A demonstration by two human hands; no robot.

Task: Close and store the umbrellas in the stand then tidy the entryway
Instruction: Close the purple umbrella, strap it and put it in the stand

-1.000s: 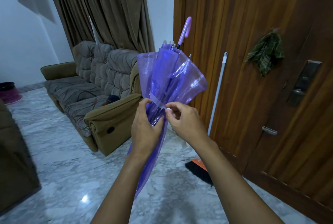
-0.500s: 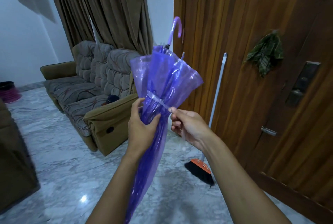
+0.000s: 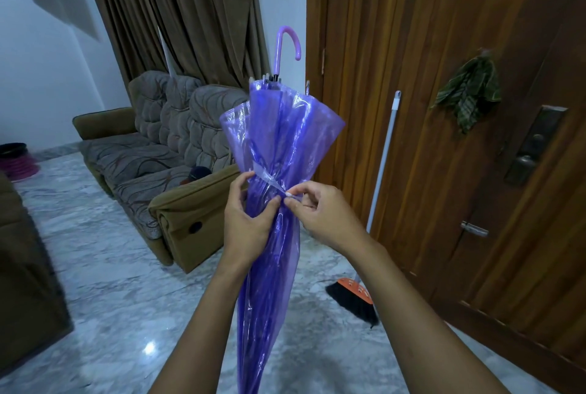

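Two hands work at chest height: my left hand [image 3: 245,219] grips the furled purple umbrella [image 3: 279,146], handle up; my right hand [image 3: 326,214] pinches its clear strap [image 3: 269,179]. Likely light, slippery plastic; hold the bunched waist.

The umbrella [image 3: 279,146] is glossy, see-through purple plastic with a smooth plastic handle [image 3: 287,44]. The floor [image 3: 104,292] is polished marble, the door [image 3: 444,76] grained wood, the sofa [image 3: 165,140] matt quilted cloth.
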